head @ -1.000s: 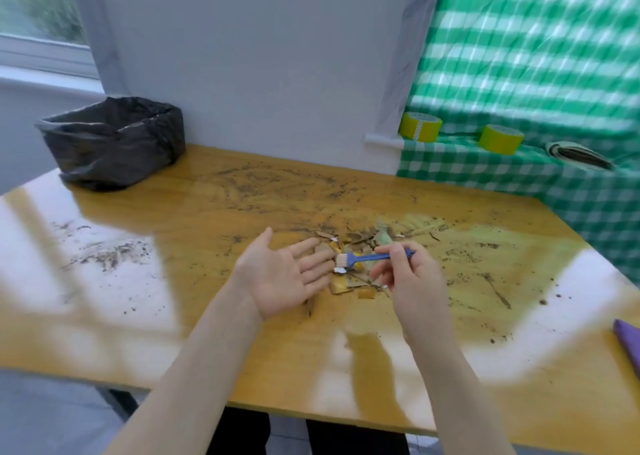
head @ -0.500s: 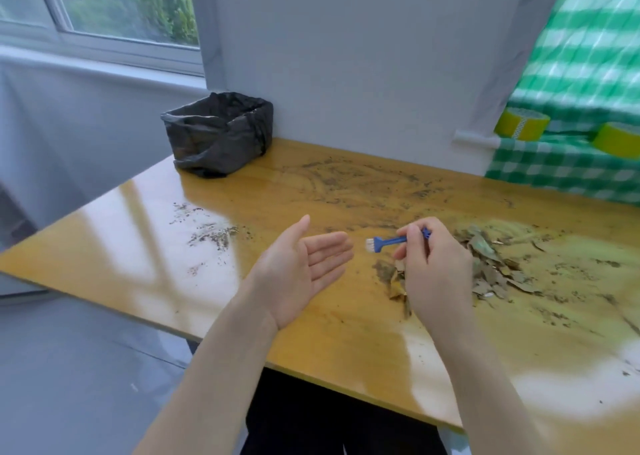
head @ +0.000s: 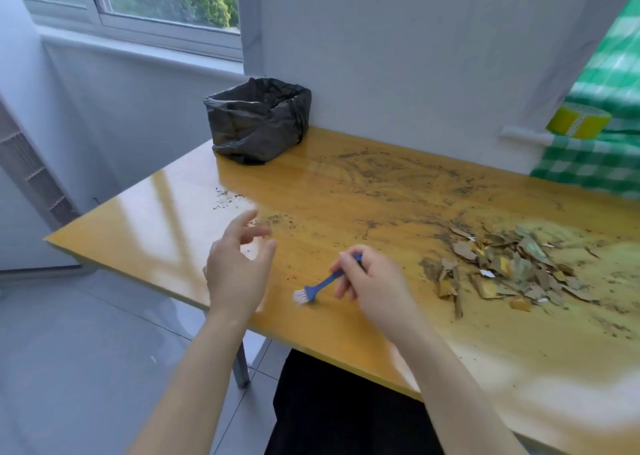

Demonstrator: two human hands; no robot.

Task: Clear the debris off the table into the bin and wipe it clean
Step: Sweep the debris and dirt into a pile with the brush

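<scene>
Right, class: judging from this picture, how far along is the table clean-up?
Done: the scraps are mostly gathered into one pile. In hand: the right hand grips a small blue brush; the left hand is open, holding nothing. Left: moving the pile into the bin, sweeping the fine dirt, wiping the table.

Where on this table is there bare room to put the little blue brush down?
Barest is the left corner of the table, bordered by the bin, the left hand and the near edge; only a few specks. Crowded: the debris pile right of the right hand holding the brush, and dirt smears along the wall.
</scene>
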